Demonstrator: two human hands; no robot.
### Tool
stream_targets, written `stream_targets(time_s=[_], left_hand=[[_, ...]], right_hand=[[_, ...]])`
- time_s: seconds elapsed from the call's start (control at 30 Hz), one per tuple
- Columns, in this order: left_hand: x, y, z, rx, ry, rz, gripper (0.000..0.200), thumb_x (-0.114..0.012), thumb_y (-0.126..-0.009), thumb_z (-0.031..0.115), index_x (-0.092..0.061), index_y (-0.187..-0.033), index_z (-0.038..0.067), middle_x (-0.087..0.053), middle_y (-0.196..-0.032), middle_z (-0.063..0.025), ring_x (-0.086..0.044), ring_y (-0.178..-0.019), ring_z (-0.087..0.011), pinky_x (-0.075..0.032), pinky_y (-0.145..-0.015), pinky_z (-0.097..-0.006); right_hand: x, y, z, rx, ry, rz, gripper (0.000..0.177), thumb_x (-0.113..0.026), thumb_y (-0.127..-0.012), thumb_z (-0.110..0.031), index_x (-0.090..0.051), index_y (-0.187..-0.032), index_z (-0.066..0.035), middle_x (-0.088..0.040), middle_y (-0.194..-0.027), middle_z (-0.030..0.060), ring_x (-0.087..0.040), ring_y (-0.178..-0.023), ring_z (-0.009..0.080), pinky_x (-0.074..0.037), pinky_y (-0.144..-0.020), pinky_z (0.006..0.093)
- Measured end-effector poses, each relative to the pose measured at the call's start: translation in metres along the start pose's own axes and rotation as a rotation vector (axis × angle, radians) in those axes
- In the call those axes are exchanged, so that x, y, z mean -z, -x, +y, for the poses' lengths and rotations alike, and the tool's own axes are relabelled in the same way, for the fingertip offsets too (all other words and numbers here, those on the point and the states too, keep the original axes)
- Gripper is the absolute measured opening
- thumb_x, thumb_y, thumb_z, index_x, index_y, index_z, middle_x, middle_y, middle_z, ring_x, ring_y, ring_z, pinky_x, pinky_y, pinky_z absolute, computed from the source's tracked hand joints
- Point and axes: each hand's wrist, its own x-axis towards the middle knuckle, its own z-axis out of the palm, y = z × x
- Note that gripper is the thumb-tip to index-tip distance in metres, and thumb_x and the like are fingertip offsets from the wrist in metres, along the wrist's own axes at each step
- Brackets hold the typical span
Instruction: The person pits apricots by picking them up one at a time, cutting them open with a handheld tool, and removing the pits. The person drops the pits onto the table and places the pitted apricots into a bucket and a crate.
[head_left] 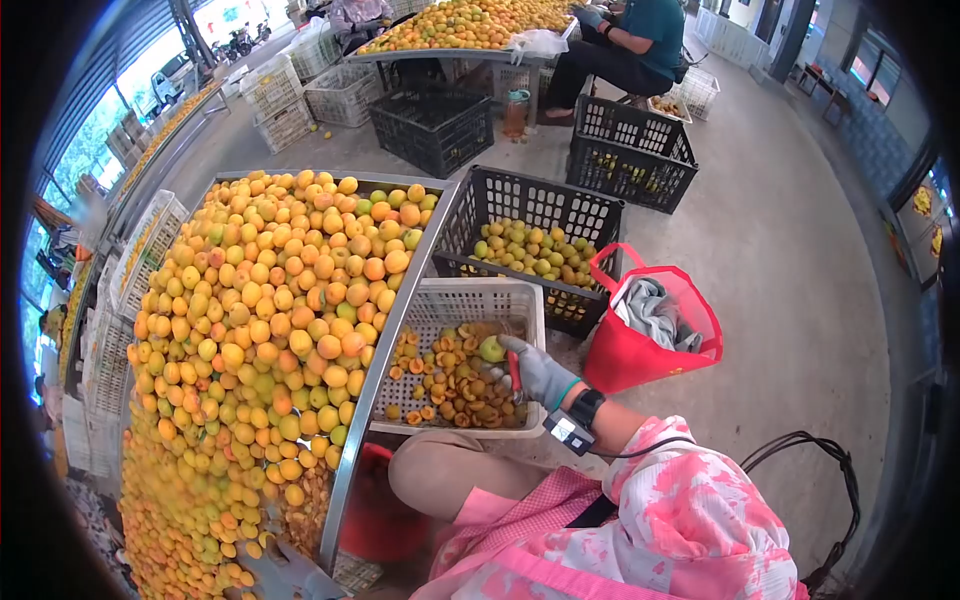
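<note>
My right hand (545, 376), in a grey glove, is closed on a green apricot (492, 348) and a tool with a red handle (514, 372); the tool's kind does not show clearly. Both are above a white plastic crate (530, 305) with cut apricot halves (462, 385) inside. My gloved left hand (285, 574) is low at the bottom edge, by the near end of a metal-rimmed table (398, 310) heaped with whole apricots (290, 270). Its fingers are partly hidden and blurred, so their hold cannot be made out.
Behind the white crate, a black crate (530, 200) contains green-yellow apricots (537, 250). A red bag (640, 345) with grey cloth stands to the right. Black cable (850, 470) lies on the floor. Farther back, a seated person (640, 50) works at another fruit table near more crates (432, 132).
</note>
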Motion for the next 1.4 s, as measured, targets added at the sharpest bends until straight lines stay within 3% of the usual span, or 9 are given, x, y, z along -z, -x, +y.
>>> stream_targets(time_s=[0.17, 0.23, 0.43, 0.5, 0.6, 0.77, 0.97, 1.27, 1.4], left_hand=[[0.021, 0.017, 0.068, -0.01, -0.367, -0.121, 0.038, -0.055, -0.094, 0.029, -0.061, -0.117, 0.0, -0.065, -0.112, -0.0198, -0.063, -0.102, -0.0316, -0.048, -0.089, -0.0367], [0.003, 0.01, 0.019, -0.2, -0.197, 0.006, 0.035, -0.055, -0.093, 0.027, -0.061, -0.114, -0.001, -0.066, -0.108, -0.0198, -0.064, -0.097, -0.0332, -0.049, -0.087, -0.0382], [0.001, 0.014, 0.031, -0.044, -0.028, -0.01, 0.032, -0.055, -0.093, 0.023, -0.061, -0.114, 0.0, -0.067, -0.107, -0.018, -0.063, -0.098, -0.0332, -0.048, -0.087, -0.0378], [-0.003, 0.017, 0.017, -0.061, -0.065, 0.082, 0.029, -0.057, -0.091, 0.019, -0.062, -0.112, 0.0, -0.067, -0.106, -0.0168, -0.064, -0.097, -0.032, -0.049, -0.086, -0.0374], [-0.003, 0.014, 0.02, -0.046, -0.136, 0.049, 0.024, -0.058, -0.09, 0.015, -0.063, -0.108, 0.001, -0.067, -0.103, -0.0164, -0.064, -0.095, -0.0316, -0.049, -0.085, -0.0374], [-0.009, 0.014, 0.015, -0.096, -0.001, 0.114, 0.02, -0.059, -0.088, 0.013, -0.064, -0.103, 0.002, -0.067, -0.098, -0.0145, -0.063, -0.091, -0.0323, -0.049, -0.081, -0.0377], [-0.01, 0.015, 0.01, -0.013, 0.03, 0.063, 0.02, -0.059, -0.087, 0.01, -0.063, -0.105, 0.002, -0.067, -0.1, -0.0136, -0.063, -0.092, -0.0286, -0.049, -0.082, -0.0348], [-0.004, 0.015, 0.026, -0.055, 0.033, 0.104, 0.022, -0.061, -0.087, 0.01, -0.064, -0.104, -0.003, -0.068, -0.102, -0.0177, -0.065, -0.097, -0.029, -0.049, -0.087, -0.0345], [-0.003, 0.013, 0.026, -0.063, 0.058, 0.101, 0.021, -0.061, -0.087, 0.011, -0.065, -0.102, -0.003, -0.068, -0.101, -0.0176, -0.065, -0.096, -0.0296, -0.049, -0.086, -0.0347]], right_hand=[[0.03, -0.029, -0.032, -0.013, -0.083, -0.074, 0.035, -0.051, -0.095, -0.043, -0.059, -0.105, -0.01, -0.064, -0.085, 0.0058, -0.058, -0.061, 0.0173, -0.046, -0.044, 0.0272], [0.036, -0.06, -0.045, 0.139, -0.09, 0.021, 0.037, -0.052, -0.094, -0.045, -0.059, -0.104, -0.011, -0.063, -0.081, 0.0067, -0.056, -0.058, 0.0181, -0.045, -0.043, 0.0271], [0.035, -0.108, -0.111, 0.246, -0.035, 0.185, 0.037, -0.054, -0.093, -0.044, -0.059, -0.104, -0.009, -0.066, -0.09, 0.0098, -0.064, -0.063, 0.0213, -0.053, -0.05, 0.0285], [0.034, -0.126, -0.133, 0.367, -0.028, 0.034, 0.035, -0.057, -0.092, -0.04, -0.059, -0.104, -0.007, -0.066, -0.091, 0.0101, -0.065, -0.07, 0.0216, -0.057, -0.057, 0.0271], [0.001, -0.116, -0.154, 0.359, -0.11, 0.106, 0.027, -0.06, -0.092, -0.031, -0.058, -0.103, -0.007, -0.064, -0.094, 0.0094, -0.064, -0.078, 0.0189, -0.053, -0.055, 0.0234], [-0.048, -0.104, -0.129, 0.408, 0.129, 0.182, 0.023, -0.06, -0.091, -0.027, -0.058, -0.101, -0.006, -0.066, -0.091, 0.0079, -0.062, -0.069, 0.0147, -0.049, -0.05, 0.0214], [-0.156, -0.054, -0.071, 0.387, 0.459, -0.199, 0.022, -0.059, -0.09, -0.022, -0.059, -0.101, -0.002, -0.067, -0.088, 0.0078, -0.064, -0.065, 0.0131, -0.047, -0.049, 0.0201], [-0.259, -0.029, 0.03, 0.139, 0.899, -0.482, 0.023, -0.063, -0.088, -0.024, -0.06, -0.092, -0.001, -0.063, -0.073, 0.0064, -0.063, -0.06, 0.0125, -0.045, -0.049, 0.0238], [-0.272, -0.04, 0.055, 0.191, 1.445, -0.562, 0.033, -0.06, -0.088, -0.031, -0.06, -0.093, 0.001, -0.064, -0.074, 0.0159, -0.066, -0.07, 0.0253, -0.049, -0.062, 0.0338]])
